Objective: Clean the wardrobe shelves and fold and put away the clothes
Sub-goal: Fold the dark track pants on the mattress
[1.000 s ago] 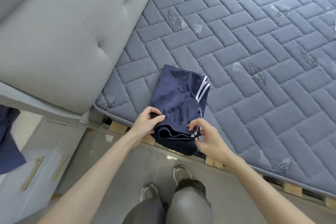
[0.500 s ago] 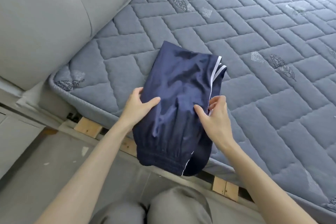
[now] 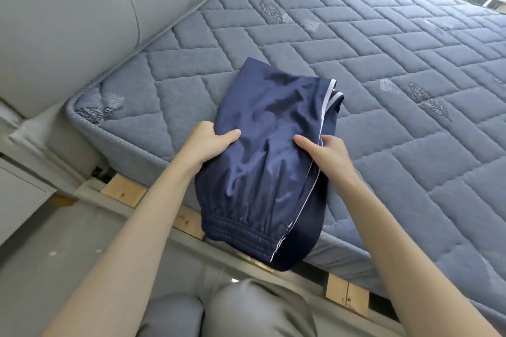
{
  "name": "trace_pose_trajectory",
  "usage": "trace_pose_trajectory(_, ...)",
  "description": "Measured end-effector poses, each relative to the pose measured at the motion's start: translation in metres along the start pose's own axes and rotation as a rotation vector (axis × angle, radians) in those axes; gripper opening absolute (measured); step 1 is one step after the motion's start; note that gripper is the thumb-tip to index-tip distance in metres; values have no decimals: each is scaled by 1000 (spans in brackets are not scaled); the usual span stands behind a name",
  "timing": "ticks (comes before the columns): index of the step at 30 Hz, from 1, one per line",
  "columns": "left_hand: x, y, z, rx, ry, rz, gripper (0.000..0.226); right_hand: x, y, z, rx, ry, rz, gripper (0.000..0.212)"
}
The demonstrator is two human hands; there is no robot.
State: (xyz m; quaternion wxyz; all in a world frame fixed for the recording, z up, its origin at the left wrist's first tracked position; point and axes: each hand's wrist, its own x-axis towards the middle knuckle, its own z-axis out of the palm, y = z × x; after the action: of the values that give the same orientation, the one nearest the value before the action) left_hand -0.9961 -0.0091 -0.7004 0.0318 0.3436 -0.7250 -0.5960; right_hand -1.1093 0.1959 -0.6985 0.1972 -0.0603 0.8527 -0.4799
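A folded navy garment (image 3: 269, 161) sits at the centre of the view. Its far half lies on the quilted blue mattress (image 3: 383, 63), and its gathered elastic waistband end reaches past the mattress edge towards 6 o'clock, over the wooden slats (image 3: 123, 190) of the bed frame. White piping runs along its right-hand side.

The left hand (image 3: 208, 142) grips the garment's edge at 9 o'clock: the thumb lies flat on top of the cloth, pointing towards 3 o'clock, while the fingers curl beneath the fold and are hidden. The right hand (image 3: 325, 153) grips the opposite edge at 3 o'clock. Its thumb presses on top, pointing towards 9 o'clock, and its fingers (image 3: 332, 139) bend round the piped edge, partly tucked behind the cloth. Each hand is pinched closed on the fabric.

A grey padded headboard (image 3: 68, 22) fills the view at 10 o'clock. The person's knees in grey trousers (image 3: 246, 309) show at 6 o'clock, above a grey floor (image 3: 41, 268).
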Motion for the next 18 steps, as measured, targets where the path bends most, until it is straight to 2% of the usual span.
trace_pose_trajectory(2, -9, 5, -1, -127, -24, -33, 24, -9, -10, -1, 107, -36, -14, 27)
trace_pose_trajectory(6, -35, 16, -7, -291, 0, 32, 23, -28, -26, -13, 266, -105, 13, 41)
trace_pose_trajectory(10, -64, 20, -15, -328, -36, 105, 20, -46, -18, -23, 307, -160, 21, 36)
trace_pose_trajectory(13, -79, 7, -20, -286, -127, 39, 23, -56, -1, -22, 252, -201, 44, 31)
trace_pose_trajectory(15, -85, -9, -18, -214, -222, -9, 33, -64, 10, -20, 140, -235, 42, 26)
trace_pose_trajectory(18, -86, -31, -8, 61, -212, 86, 45, -69, 28, -18, -90, -199, -6, 28)
